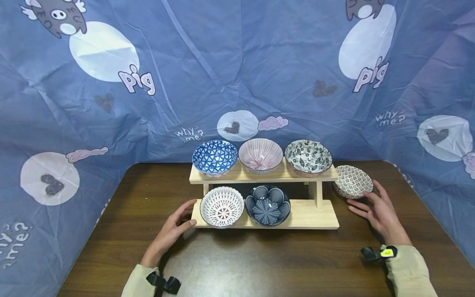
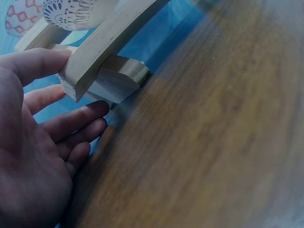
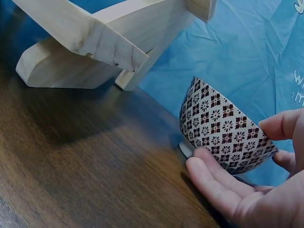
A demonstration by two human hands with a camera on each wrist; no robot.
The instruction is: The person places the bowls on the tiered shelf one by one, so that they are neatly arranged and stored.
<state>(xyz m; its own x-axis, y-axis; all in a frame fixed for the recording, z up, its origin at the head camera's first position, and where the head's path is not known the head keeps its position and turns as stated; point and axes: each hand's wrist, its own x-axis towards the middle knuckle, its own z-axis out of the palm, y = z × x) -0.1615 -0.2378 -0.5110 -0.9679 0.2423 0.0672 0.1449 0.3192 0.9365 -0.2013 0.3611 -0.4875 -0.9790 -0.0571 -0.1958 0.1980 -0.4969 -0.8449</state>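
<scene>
My right hand holds a small patterned bowl beside the stand's right end. In the right wrist view, fingers support its underside near the foot, and another digit lies at the rim. The bowl is tilted, its dark floral checks facing the camera. At the lower left end of the two-tier wooden stand, my left hand touches the board with thumb and index finger. Its other fingers stay loosely extended beside the board end in the left wrist view.
On the upper tier stand a blue triangle-patterned bowl, a pink-striped bowl and a leaf-patterned bowl. The lower tier bears a white-and-red bowl and a dark blue bowl. Blue cloth hangs behind the brown table.
</scene>
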